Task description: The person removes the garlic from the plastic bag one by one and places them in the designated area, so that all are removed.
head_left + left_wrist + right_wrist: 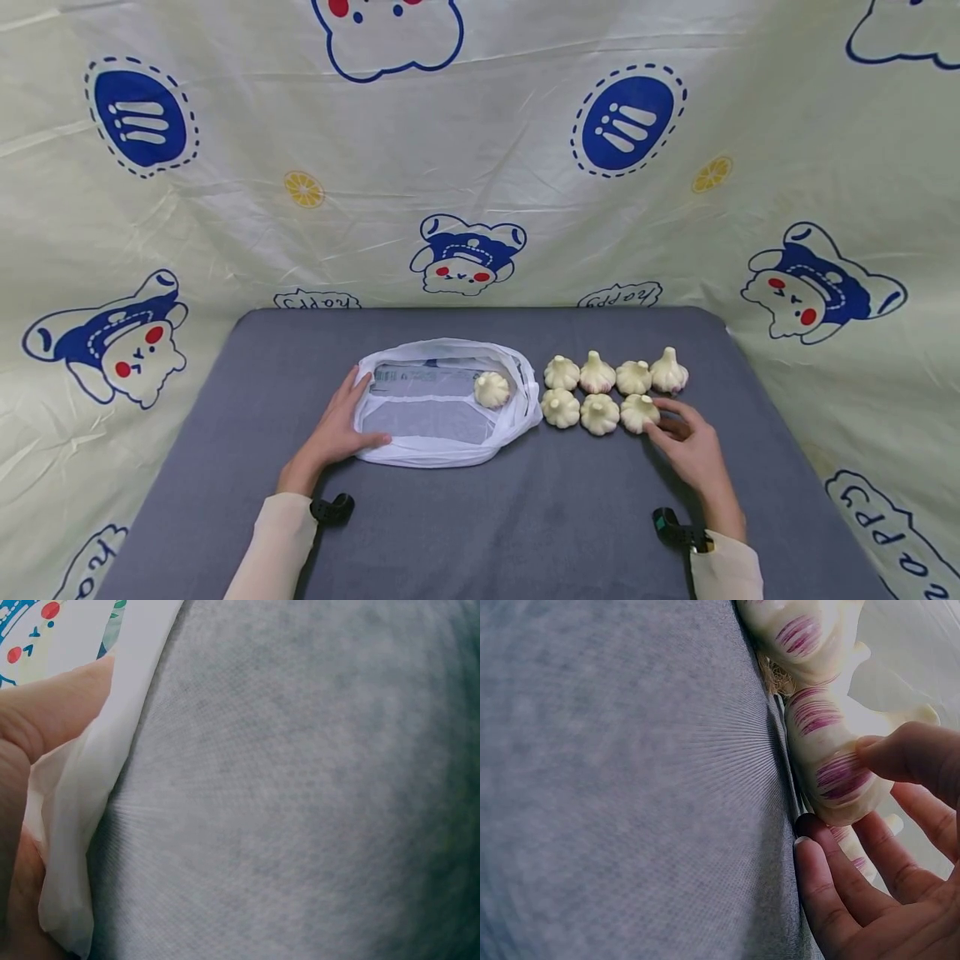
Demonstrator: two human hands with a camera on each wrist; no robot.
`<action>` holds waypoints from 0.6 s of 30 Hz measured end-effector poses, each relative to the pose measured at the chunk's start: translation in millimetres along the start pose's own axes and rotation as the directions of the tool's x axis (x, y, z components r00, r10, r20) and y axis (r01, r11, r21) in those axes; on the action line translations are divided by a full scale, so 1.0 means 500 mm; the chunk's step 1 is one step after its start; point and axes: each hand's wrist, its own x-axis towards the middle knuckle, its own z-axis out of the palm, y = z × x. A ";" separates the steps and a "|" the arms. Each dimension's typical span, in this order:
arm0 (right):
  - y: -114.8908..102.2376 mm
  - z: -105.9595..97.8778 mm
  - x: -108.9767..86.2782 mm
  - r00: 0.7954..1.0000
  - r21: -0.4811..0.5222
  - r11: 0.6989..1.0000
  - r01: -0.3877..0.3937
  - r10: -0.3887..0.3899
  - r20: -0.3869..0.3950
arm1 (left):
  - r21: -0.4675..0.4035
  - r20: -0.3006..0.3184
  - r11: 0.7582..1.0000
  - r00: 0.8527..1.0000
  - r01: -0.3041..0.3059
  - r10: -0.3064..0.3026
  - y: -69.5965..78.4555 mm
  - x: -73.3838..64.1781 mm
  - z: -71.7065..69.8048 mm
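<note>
A white plastic bag (450, 454) lies with its mouth spread wide, and one garlic bulb (492, 389) sits inside at its right end. My left hand (341, 425) grips the bag's left end, thumb over the near part of the rim; the left wrist view shows the thumb (67, 705) against the white plastic. To the right of the bag, garlic bulbs stand in two rows. My right hand (692, 442) has thumb and fingers around the rightmost bulb (637, 412) of the near row. Purple streaks mark that bulb in the right wrist view, where the fingertips reach down to the cloth.
The far row holds several garlic bulbs (633, 377), close together; the near row has two more bulbs (600, 414) left of my right hand. A grey cloth (480, 533) covers the table. Behind it hangs a pale printed curtain (480, 150).
</note>
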 end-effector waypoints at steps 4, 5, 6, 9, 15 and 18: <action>0.002 0.000 0.003 1.000 -0.008 1.000 0.007 -0.007 -0.004 | -0.002 0.005 1.000 1.000 0.001 -0.001 0.001 0.000 -0.001; 0.002 0.000 0.003 1.000 -0.010 1.000 0.010 -0.010 -0.004 | -0.003 0.006 1.000 1.000 0.002 -0.002 0.001 -0.001 -0.001; 0.002 0.000 0.004 1.000 -0.010 1.000 0.012 -0.012 -0.003 | -0.004 0.006 1.000 1.000 0.001 -0.001 0.002 -0.001 -0.001; 0.002 0.001 0.004 1.000 -0.012 1.000 0.018 -0.017 0.001 | -0.008 0.004 1.000 1.000 -0.001 0.001 0.002 -0.001 0.000; 0.002 0.000 0.005 1.000 -0.026 1.000 0.011 -0.011 0.010 | -0.003 -0.001 1.000 1.000 -0.012 0.012 0.002 -0.002 -0.001; 0.002 0.000 0.007 1.000 -0.034 0.999 0.007 -0.006 0.012 | -0.006 0.002 1.000 1.000 -0.013 0.013 0.001 -0.002 -0.001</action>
